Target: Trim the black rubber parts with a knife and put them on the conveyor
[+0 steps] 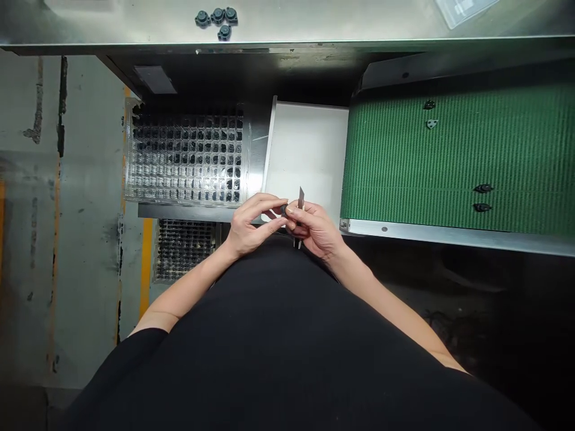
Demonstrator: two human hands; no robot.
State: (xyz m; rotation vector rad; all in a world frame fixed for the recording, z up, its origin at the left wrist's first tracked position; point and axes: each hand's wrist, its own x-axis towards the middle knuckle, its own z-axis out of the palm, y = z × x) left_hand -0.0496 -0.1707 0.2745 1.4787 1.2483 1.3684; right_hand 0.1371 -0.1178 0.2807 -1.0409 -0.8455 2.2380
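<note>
In front of my body my two hands meet over the near edge of a white board [309, 143]. My left hand [254, 224] pinches a small dark plastic part [283, 209] between thumb and fingertips. Closed around a utility knife [300, 197], my right hand [317, 227] has the bare blade pointing away from me. Its thumb and fingertips are right beside the dark part; whether they touch it I cannot tell. Most of the knife's handle is hidden in the fingers.
A clear compartment tray [186, 158] full of dark parts stands left, with another tray [184, 248] lower down. On the right, several small parts lie on a green conveyor belt [404, 161]. Several dark parts [218, 17] rest on the metal shelf [314, 21] above.
</note>
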